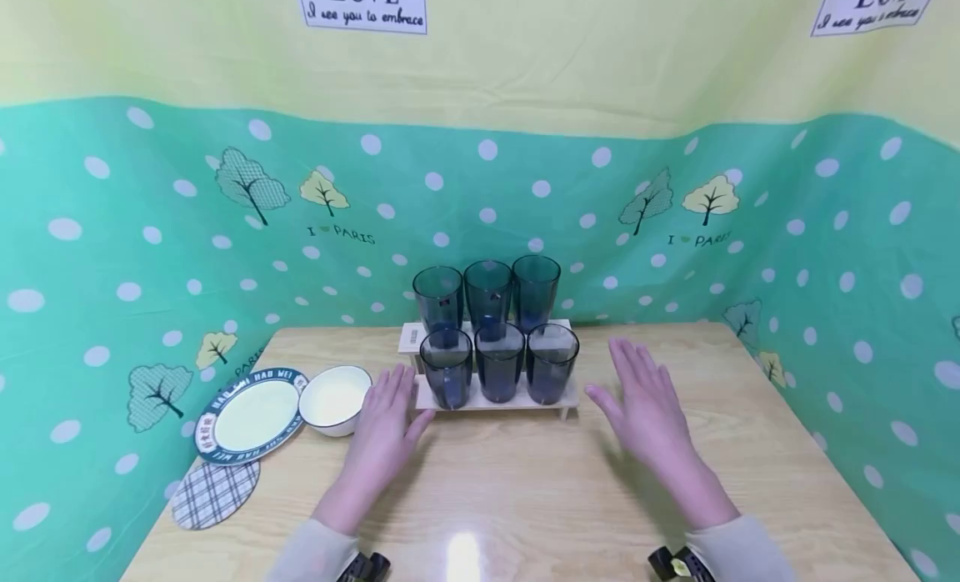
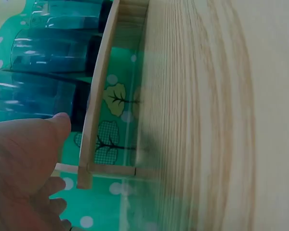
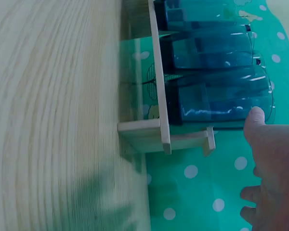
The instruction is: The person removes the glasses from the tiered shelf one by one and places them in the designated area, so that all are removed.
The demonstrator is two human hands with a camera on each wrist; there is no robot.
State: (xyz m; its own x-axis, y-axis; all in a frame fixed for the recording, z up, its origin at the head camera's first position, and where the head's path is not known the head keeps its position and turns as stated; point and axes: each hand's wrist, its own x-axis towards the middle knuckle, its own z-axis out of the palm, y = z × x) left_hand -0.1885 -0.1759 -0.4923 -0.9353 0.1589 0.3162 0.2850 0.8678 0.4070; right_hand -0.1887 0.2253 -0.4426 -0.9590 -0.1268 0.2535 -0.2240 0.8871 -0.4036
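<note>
Dark, see-through tumblers (image 1: pixel 498 365) on a crowded rack: tipping is the main danger

Six of them stand upright at the centre of the frame, three on each level of a pale wooden stepped rack (image 1: pixel 522 403) set on the light wood-grain bench (image 1: pixel 525 499). Neighbours stand close together, so a push at one end could pass along a row and send a tumbler over the edge; smooth walls would likely make them slippery too.

Both hands are empty, fingers out straight and thumbs spread wide. The left hand (image 1: pixel 382 428) is at the rack's left end, just left of centre; its thumb overlaps the nearest tumbler in the left wrist view, though whether it touches cannot be told. The right hand (image 1: pixel 648 411) is near the rack's right end, right of centre.

If the hands met the rack unevenly, it could slide or lift at one end, and the tilt would likely rock the tumblers. A wide sweep of the left hand risks the round white bowl with a dark rim (image 1: pixel 335 398), right beside those fingers; nudged, it could in turn bump the white plate with a blue lettered rim (image 1: pixel 255 415), left of it in the frame.
</note>
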